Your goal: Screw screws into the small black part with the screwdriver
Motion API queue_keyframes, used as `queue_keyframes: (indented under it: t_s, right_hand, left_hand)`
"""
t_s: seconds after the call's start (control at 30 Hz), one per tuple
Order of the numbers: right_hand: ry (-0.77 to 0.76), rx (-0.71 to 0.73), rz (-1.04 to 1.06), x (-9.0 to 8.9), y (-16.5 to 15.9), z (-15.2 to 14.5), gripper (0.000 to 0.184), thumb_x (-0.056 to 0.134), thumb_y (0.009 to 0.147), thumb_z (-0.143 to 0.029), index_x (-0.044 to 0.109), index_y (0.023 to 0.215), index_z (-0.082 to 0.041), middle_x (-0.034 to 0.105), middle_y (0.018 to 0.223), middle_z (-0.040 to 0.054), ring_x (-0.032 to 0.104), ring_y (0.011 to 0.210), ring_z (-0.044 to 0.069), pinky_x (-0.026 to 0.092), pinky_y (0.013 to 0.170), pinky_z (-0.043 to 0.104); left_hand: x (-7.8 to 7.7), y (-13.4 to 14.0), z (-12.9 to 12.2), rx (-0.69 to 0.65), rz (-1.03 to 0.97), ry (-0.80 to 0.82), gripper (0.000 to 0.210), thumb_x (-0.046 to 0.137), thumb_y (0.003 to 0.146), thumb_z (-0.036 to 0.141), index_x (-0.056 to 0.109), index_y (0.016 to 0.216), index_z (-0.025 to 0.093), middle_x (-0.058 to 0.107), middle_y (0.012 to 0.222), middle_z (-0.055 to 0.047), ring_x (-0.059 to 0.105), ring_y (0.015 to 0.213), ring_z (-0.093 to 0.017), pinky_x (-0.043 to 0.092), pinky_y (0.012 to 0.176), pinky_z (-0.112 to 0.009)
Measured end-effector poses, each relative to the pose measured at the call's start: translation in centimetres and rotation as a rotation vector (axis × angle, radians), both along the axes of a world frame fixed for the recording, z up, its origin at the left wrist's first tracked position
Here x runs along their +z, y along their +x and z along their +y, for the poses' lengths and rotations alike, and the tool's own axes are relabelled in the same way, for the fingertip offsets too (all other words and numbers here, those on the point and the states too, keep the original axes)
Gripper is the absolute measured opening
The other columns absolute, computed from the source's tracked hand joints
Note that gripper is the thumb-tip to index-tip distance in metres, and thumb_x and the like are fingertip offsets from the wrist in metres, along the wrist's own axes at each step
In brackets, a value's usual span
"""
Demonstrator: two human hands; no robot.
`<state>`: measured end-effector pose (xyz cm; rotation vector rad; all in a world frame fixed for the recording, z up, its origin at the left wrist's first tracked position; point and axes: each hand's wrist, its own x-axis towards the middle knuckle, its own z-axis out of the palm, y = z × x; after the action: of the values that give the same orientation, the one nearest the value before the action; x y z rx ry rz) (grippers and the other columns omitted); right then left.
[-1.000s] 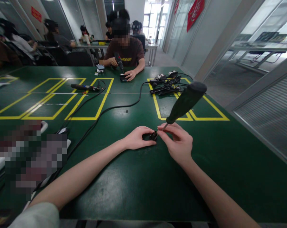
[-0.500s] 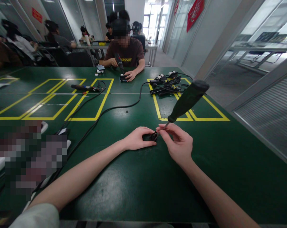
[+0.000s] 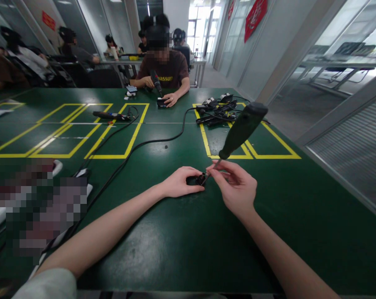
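My left hand [image 3: 182, 182] curls around a small dark part [image 3: 201, 179] on the green tabletop [image 3: 163, 232], thumb and fingers on either side of it. The part's exact kind is too small to make out. In my right hand [image 3: 236, 187], thumb and fingertips pinch the thin metal shaft of a screwdriver [image 3: 242, 131]. Its thick dark green handle leans up and to the right, above the hand. The shaft slants down to the left, and its tip meets the small dark part beside my left fingertips.
Black cables and dark devices lie heaped [image 3: 219, 110] at the back right. A cord [image 3: 144, 143] crosses the table to the left, near a pen-shaped tool [image 3: 111, 116]. Opposite sits a person [image 3: 164, 68] holding a power screwdriver [image 3: 156, 82]. Blurred-out items [image 3: 51, 211] lie at left.
My right hand has shifted slightly to the right along the shaft. The screwdriver's handle has tipped a little to the left. My left hand and the dark part stay nearly in place.
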<state>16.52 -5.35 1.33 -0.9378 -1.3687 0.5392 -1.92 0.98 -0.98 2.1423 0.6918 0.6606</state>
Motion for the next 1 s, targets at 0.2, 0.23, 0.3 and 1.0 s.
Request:
queue_keyframes:
  t_s: [0.2, 0.23, 0.3, 1.0]
  right_hand:
    - [0.047, 0.083, -0.016, 0.3, -0.1, 0.0, 0.021, 0.065, 0.096, -0.015, 0.078, 0.109, -0.025, 0.069, 0.107, 0.0054, 0.077, 0.087, 0.016, 0.071, 0.072, 0.03]
    - [0.044, 0.093, -0.015, 0.4, -0.1, 0.0, 0.023, 0.064, 0.096, -0.014, 0.078, 0.111, -0.025, 0.068, 0.106, 0.0051, 0.077, 0.087, 0.016, 0.071, 0.071, 0.03]
    - [0.036, 0.112, -0.011, 0.4, 0.0, 0.2, 0.024, 0.067, 0.094, -0.014, 0.079, 0.111, -0.026, 0.069, 0.103, 0.0046, 0.076, 0.087, 0.016, 0.071, 0.071, 0.03]
    - [-0.022, -0.111, 0.08, 3.1, -0.4, 0.6, 0.015, 0.083, 0.076, -0.02, 0.072, 0.085, -0.021, 0.077, 0.072, 0.0001, 0.075, 0.06, 0.016, 0.065, 0.054, 0.024]
  left_hand:
    - [-0.2, 0.0, 0.1, -0.01, -0.025, 0.014, 0.025, 0.08, 0.087, 0.034, 0.077, 0.104, 0.016, 0.079, 0.112, -0.01, 0.071, 0.108, -0.025, 0.052, 0.102, -0.037]
    - [-0.3, 0.0, 0.1, -0.005, -0.021, 0.012, 0.026, 0.08, 0.087, 0.034, 0.077, 0.106, 0.016, 0.079, 0.113, -0.01, 0.071, 0.109, -0.025, 0.052, 0.102, -0.037]
    - [-0.2, 0.0, 0.1, 0.004, -0.012, 0.004, 0.027, 0.081, 0.087, 0.034, 0.077, 0.108, 0.017, 0.079, 0.114, -0.009, 0.071, 0.11, -0.025, 0.051, 0.103, -0.037]
    - [-0.1, 0.1, 0.0, 0.001, -0.006, -0.006, 0.022, 0.082, 0.087, 0.033, 0.078, 0.101, 0.017, 0.079, 0.108, -0.008, 0.071, 0.105, -0.023, 0.051, 0.101, -0.035]
